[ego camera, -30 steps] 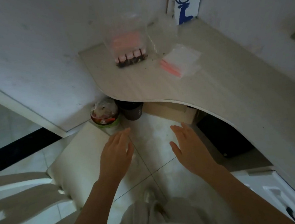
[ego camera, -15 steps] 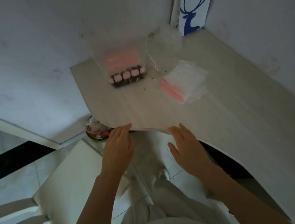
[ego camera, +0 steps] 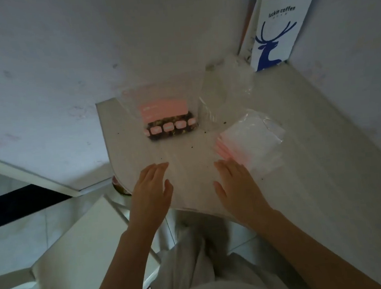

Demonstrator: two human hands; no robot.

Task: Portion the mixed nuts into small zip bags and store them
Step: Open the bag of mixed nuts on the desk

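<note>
Worktop [ego camera: 325,167] of pale wood runs along the wall, its rounded near edge under both hands. The left hand [ego camera: 151,194] lies palm down with straight, spread fingers; its grip is slack and holds nothing, and its fingertips reach onto the surface near the rounded corner. The right hand [ego camera: 237,186] is the same: palm down, fingers straight, grip open and empty. Its fingertips are just beside the pink-striped end of the small bags [ego camera: 253,141]; I cannot tell whether they touch.

The small bags lie in a flat, clear stack right of centre. The nut bag [ego camera: 172,127] sits at the back left of the worktop against the wall, well apart from both hands. It is a clear zip bag with a pink band and a row of pale label boxes, and dark nuts fill only its bottom. Just right of it lies crumpled clear plastic [ego camera: 226,88]. Dark crumbs [ego camera: 192,147] dot the surface between the nut bag and the small bags.

A white paper bag [ego camera: 278,28] with a blue deer stands upright in the far corner. A pale chair [ego camera: 79,257] stands on the floor at lower left.
</note>
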